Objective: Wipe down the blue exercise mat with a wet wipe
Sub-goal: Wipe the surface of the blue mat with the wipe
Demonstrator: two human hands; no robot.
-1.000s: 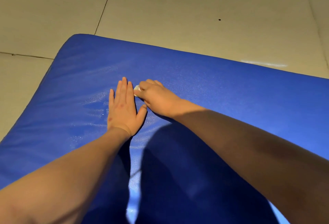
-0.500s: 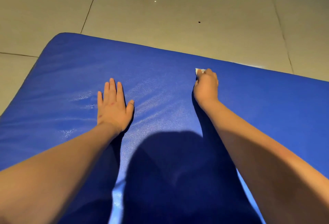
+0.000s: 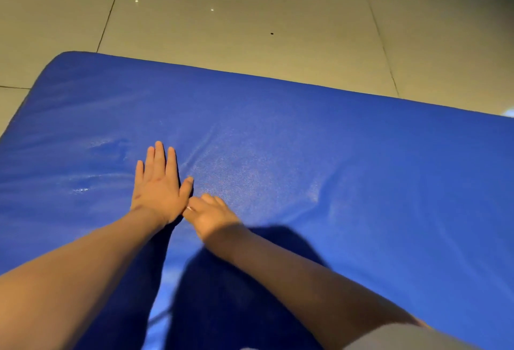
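A blue exercise mat [image 3: 333, 168] fills most of the view, lying on a tiled floor. My left hand [image 3: 158, 185] rests flat on the mat, palm down, fingers together and stretched. My right hand [image 3: 211, 214] presses down on the mat right beside the left thumb, fingers curled over a white wet wipe [image 3: 189, 207], of which only a small sliver shows. The right hand is blurred from motion. Damp shiny streaks mark the mat left of my left hand.
Pale beige floor tiles [image 3: 250, 15] with dark joints lie beyond the mat's far edge and left corner. My shadow darkens the mat near its front, between my forearms.
My right hand has swept the wipe from the mat's far middle back down and left, ending against my left hand. The left hand has stayed flat in place.
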